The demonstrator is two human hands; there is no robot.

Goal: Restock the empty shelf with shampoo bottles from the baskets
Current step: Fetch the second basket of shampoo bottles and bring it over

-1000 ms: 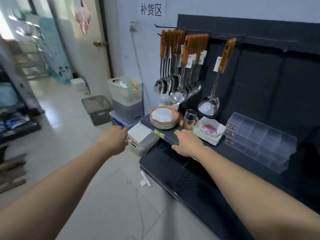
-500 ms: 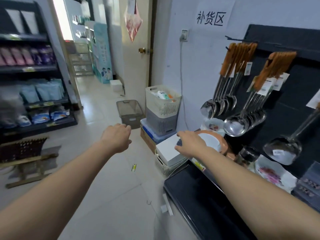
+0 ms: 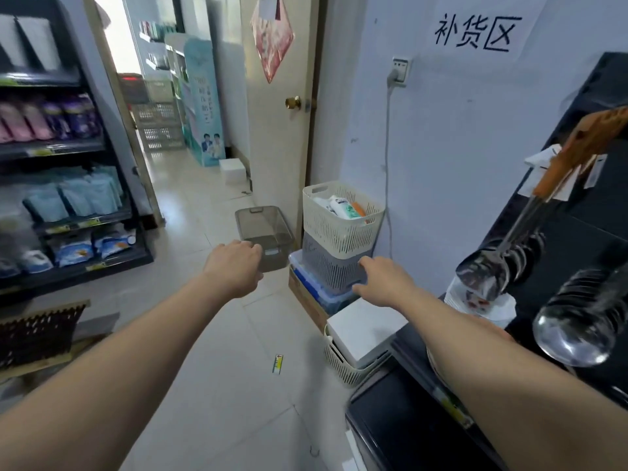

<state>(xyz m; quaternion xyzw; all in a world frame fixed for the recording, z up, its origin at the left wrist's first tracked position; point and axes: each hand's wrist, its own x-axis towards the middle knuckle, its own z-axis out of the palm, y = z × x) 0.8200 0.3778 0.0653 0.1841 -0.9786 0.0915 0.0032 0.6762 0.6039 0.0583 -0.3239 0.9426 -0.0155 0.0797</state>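
The white plastic shampoo bottle with a green label (image 3: 342,207) lay tilted in the cream slotted plastic basket (image 3: 339,232), just beside an orange container (image 3: 358,209). That basket was stacked on a grey slotted basket (image 3: 326,270). The grey one stood on a clear plastic box with a blue lid (image 3: 314,288), which sat on a brown cardboard box (image 3: 306,307) against the pale wall. Just left of the stack, a translucent brown plastic bin (image 3: 263,232) sat on the tiled floor.

The right hand (image 3: 384,282) hovered at the grey basket's lower corner with its fingers loosely extended, holding nothing. Whether it touched the basket could not be told. The left hand (image 3: 234,266) hung in front of the brown bin, fingers loosely curled and empty.

Nearer the camera, a second cream basket (image 3: 339,363) held a white box (image 3: 365,331). It stood beside a black shelf unit (image 3: 407,423), and wooden-handled steel ladles (image 3: 489,270) hung above that.
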